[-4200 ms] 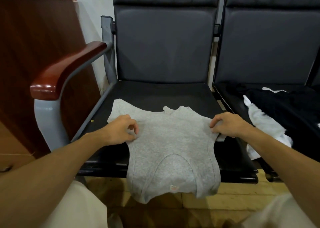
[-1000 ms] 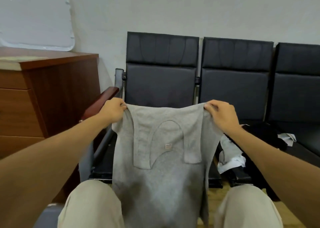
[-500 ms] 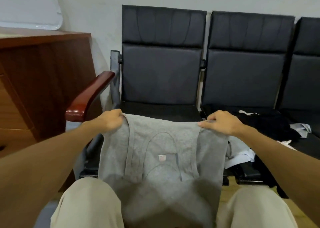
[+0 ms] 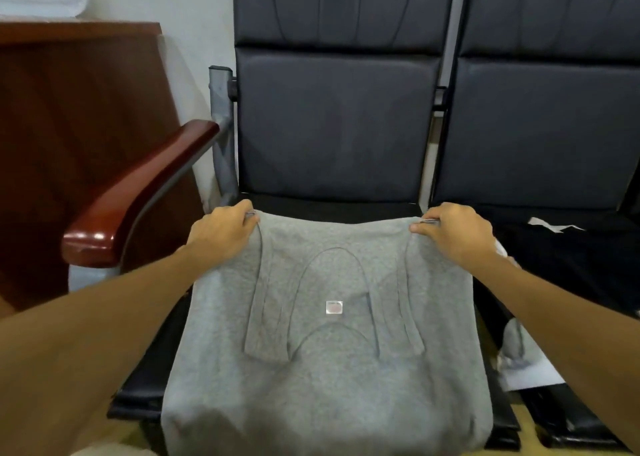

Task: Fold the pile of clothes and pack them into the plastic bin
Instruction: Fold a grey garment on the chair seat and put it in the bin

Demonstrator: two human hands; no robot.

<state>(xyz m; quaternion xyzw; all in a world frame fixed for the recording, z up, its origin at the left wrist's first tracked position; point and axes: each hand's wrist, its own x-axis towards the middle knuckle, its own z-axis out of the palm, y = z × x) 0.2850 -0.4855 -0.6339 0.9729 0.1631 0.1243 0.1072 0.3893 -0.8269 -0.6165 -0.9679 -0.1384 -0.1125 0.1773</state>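
Held up in the air a second ago, the grey tank top (image 4: 329,369) now lies on the black chair seat (image 4: 332,210), its folded edge near the seat's back edge, its lower part hanging over the front edge. The left hand (image 4: 221,234) and right hand (image 4: 457,236) each pinch one corner of that fold (straps doubled down on top), so the next fold can probably begin here.
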